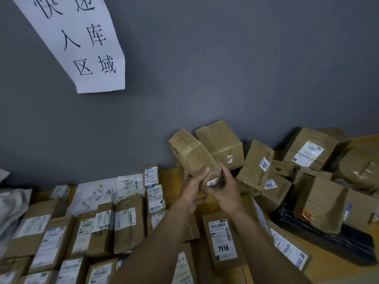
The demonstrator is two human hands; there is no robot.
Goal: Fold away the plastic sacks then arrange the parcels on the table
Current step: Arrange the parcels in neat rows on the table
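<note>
1. The left grip [191, 191] and the right grip [226, 191] are both clamped on the near end of one taped brown box [192, 154]. There is one on each side, with the fingers curled round it.
2. The box is up in the air over the bench [324, 271], not resting on it. It is tilted, and its far end points up at the grey wall [225, 78].
3. I think both grips should stay on until the box is down. It is held at one end only and the tape looks shiny, so it could tip or slip.
4. A small white label [212, 183] shows by the fingers. It would be good to turn the box so its label faces up.
5. The rows of parcels [125, 222] on the left lie flat, side by side, labels up. The box should go down flat next to them, edges lined up.
6. The pile of boxes [258, 160] on the right is messy and they lean on each other. Keep the box away from them so nothing gets knocked over.
</note>
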